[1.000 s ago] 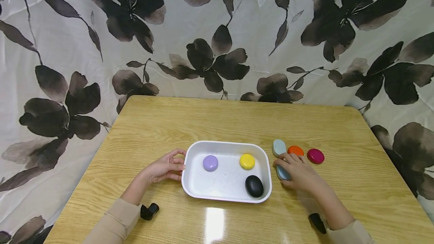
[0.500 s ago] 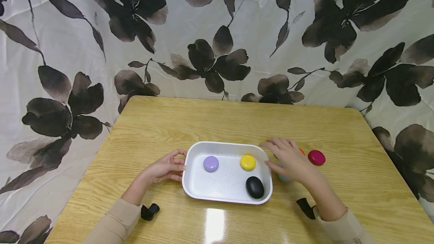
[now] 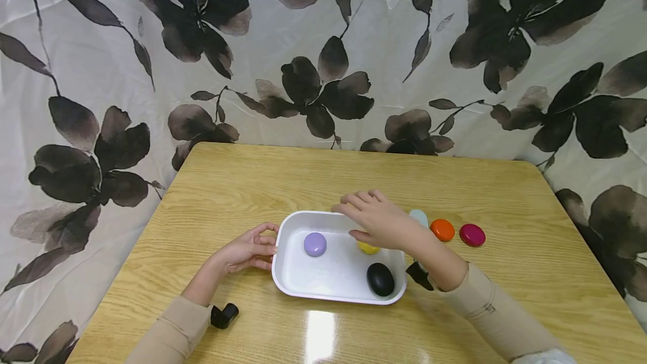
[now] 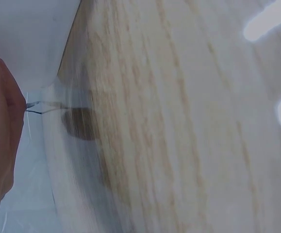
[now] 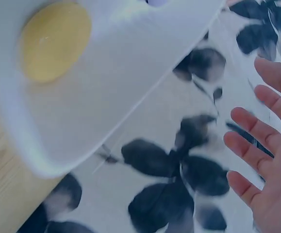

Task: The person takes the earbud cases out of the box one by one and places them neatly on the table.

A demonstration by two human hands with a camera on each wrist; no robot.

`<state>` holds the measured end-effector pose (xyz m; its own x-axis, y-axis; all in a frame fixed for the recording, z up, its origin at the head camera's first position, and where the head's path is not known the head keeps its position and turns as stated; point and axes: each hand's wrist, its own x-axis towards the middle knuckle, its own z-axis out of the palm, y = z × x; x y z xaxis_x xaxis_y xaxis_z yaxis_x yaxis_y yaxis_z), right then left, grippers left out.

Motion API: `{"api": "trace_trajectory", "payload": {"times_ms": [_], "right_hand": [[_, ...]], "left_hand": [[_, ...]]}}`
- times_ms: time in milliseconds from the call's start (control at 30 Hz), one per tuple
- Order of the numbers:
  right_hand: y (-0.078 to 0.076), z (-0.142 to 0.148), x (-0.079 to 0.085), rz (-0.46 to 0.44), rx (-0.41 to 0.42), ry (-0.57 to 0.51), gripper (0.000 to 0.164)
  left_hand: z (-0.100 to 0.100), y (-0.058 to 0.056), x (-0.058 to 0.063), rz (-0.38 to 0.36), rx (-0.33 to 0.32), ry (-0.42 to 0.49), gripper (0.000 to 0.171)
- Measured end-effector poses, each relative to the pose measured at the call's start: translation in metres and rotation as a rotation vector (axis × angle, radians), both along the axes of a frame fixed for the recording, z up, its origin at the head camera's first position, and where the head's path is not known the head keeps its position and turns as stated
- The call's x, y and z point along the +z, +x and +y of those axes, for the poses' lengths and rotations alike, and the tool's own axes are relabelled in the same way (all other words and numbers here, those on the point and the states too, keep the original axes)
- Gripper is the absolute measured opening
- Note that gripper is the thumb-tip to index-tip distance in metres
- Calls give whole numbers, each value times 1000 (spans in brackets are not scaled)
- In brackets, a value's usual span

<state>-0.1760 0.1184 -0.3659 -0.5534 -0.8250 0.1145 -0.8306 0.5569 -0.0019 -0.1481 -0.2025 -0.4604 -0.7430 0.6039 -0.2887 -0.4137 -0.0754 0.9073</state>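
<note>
A shallow white tray (image 3: 323, 274) sat on a wooden table (image 3: 283, 173), its near end at the fingertips of the person's left hand (image 3: 250, 250) and its far end under the right wrist. The left fingers were bent against the outer wall; I could not tell whether they pinched the rim. The right hand (image 3: 380, 221) was over the tray's back edge, fingers spread, holding nothing.

Nearest the left hand inside lay a purple piece (image 3: 315, 244). Below the right hand was a yellow piece (image 3: 369, 249), and under the right forearm, closer to the body, a black piece (image 3: 381, 279). Outside, past the right wrist, lay a pale blue piece (image 3: 418, 217), an orange piece (image 3: 442, 230) and a magenta piece (image 3: 472, 235).

The tray looked stiff, light and apt to slide, best held by its end rims. The pieces seemed hard and slick, best pinched across their rounded sides.

The right hand partly covered the yellow piece; the forearm hid some of the pale blue one. The left-wrist view cut off the left hand.
</note>
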Motion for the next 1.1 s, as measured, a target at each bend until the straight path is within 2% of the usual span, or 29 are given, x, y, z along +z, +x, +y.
{"api": "trace_trajectory", "payload": {"times_ms": [300, 467, 600, 667, 867, 1100], "right_hand": [[-10, -40, -13, 31, 92, 243, 52], [-13, -56, -29, -5, 125, 338, 53], [-14, -65, -43, -68, 146, 365, 52], [-14, -68, -50, -71, 160, 374, 51], [-17, -74, -64, 14, 199, 396, 48], [-21, -78, -67, 57, 205, 406, 49]], "left_hand": [[-1, -1, -2, 7, -1, -1, 40], [0, -1, -2, 14, -4, -3, 41], [0, -1, -3, 14, -3, -7, 42], [0, -1, -2, 13, -5, -8, 42], [0, -3, -1, 11, -12, -11, 41], [-2, -6, 1, 2, -11, -10, 44]]}}
